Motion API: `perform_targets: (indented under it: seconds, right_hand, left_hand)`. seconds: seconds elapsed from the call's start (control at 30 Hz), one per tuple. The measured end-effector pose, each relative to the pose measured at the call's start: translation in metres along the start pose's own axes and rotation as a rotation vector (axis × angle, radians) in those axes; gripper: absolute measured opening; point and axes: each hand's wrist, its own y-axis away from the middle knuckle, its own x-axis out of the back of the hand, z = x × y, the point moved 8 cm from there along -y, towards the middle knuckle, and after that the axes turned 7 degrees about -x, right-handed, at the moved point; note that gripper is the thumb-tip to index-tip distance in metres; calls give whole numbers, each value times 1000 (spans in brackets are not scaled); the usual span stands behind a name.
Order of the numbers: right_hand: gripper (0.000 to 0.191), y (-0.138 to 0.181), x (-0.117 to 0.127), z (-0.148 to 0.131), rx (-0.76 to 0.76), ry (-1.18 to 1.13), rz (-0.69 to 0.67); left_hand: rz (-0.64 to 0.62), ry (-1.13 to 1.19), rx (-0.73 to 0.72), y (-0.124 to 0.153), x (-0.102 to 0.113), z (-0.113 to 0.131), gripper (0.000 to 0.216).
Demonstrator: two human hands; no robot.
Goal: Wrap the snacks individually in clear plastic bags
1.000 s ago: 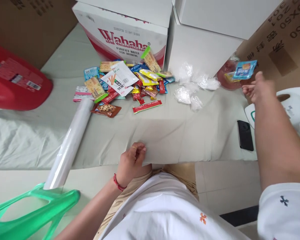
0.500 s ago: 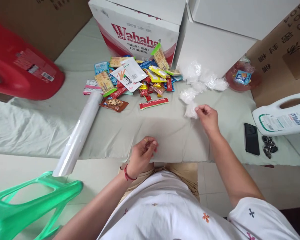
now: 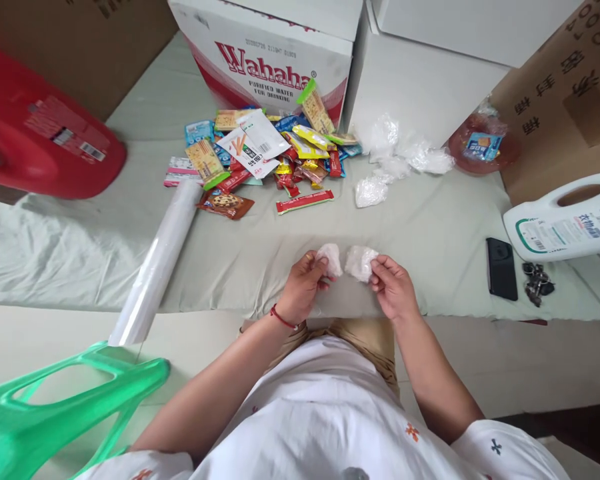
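Where the two hands meet at the near edge of the cloth-covered desk [image 3: 430, 227], a crumpled piece of thin clear plastic [image 3: 347, 261] is stretched between them, just in front of the person's body. The left hand [image 3: 303, 287] pinches the left clump with thumb and fingertips closed on it, and the right hand [image 3: 393, 288] pinches the right clump the same way, so the plastic's long axis runs side to side, from one hand to the other, with both equally near. It looks whitish, filmy and wrinkled, bunched into two small wads with a thinner waist between; I cannot tell whether it is a bag or a loose sheet. Farther back on the desk lie more crumpled plastic pieces [image 3: 375, 190], well apart from the hands, and a heap of snack packets [image 3: 260, 153] before a cardboard box [image 3: 270, 47]. A roll of film [image 3: 155, 267] lies slantwise to the left, a phone [image 3: 501, 268] to the right.
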Motion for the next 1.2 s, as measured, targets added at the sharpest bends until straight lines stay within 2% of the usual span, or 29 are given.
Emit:
perform_targets:
  seconds: [0.13,0.3,0.37,0.43,0.57,0.6,0.67,0.73,0.8,0.83,0.87,0.9,0.97,1.07,1.2]
  right_hand:
    - [42,-7,16,-16,1,-118,45]
    - [38,-11,13,-32,49,-133,7]
    - [37,-10,14,-34,76,-128,20]
    - [37,-7,18,-31,78,-122,37]
    - [40,0,32,-24,52,-108,67]
    - [41,2,37,-23,52,-116,85]
    - [45,8,50,-24,61,-152,137]
    - [48,12,60,-25,68,-201,184]
    - [50,14,64,-25,73,-237,197]
    - [50,14,63,-24,75,-246,188]
    - [49,13,61,-24,75,-247,172]
    - [48,13,57,-23,75,-240,152]
    - [45,12,45,-20,69,-207,102]
    - [41,12,25,-17,54,-119,25]
    - [38,13,14,-12,0,-72,-39]
  left_hand:
    - [68,-25,-56,-1,12,9,49]
    - [73,-126,-124,0,13,22,46]
    - [27,-104,-81,-10,1,28,42]
    - [-43,-83,-12,-32,-20,38,37]
    - [-68,72,31,-101,-67,78,23]
    - [-88,103,28,-116,-79,88,23]
    - [-59,-9,-41,-133,-89,102,32]
    - [-1,-187,-189,-126,-89,105,35]
    - [-17,-273,-288,-98,-87,89,31]
    - [-79,-308,-322,-80,-88,77,28]
    - [-222,-393,-421,-58,-96,66,27]
    - [-313,-452,-520,-37,-99,57,29]
    - [-381,-562,-652,-4,-97,40,39]
    - [-351,-591,-647,10,-84,24,18]
    - [-277,-387,-397,-2,-59,15,25]
